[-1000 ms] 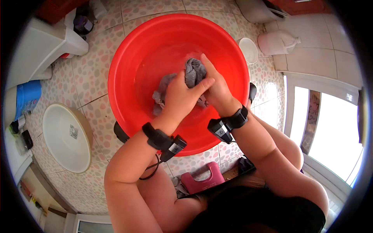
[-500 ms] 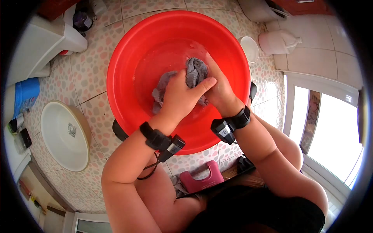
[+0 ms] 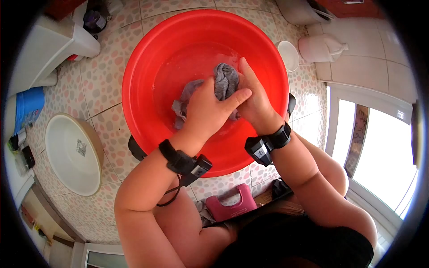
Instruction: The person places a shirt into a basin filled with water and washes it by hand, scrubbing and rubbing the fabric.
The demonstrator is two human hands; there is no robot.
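A wet grey cloth [image 3: 226,81] is bunched between my two hands over a large red basin [image 3: 145,49] with some water in it. My left hand [image 3: 209,106] is closed around the cloth, its thumb pointing right towards my other palm. On the right side my right hand [image 3: 255,98] presses against the bunched part, fingers stretched upward along it. More of the cloth hangs to the left of my left hand, low in the basin. Black straps with small devices are on both wrists.
A pale round basin [image 3: 73,154] stands on the tiled floor at the left. A small white bowl [image 3: 287,56] and a whitish jug [image 3: 319,48] are beyond the red basin's right rim. A pink plastic stool [image 3: 232,205] is near my legs. At the far left is a blue container [image 3: 29,109].
My hands have drawn slightly apart at the wrists, my right hand shifting a little to the right. The cloth stays between them. The camera view has shifted slightly.
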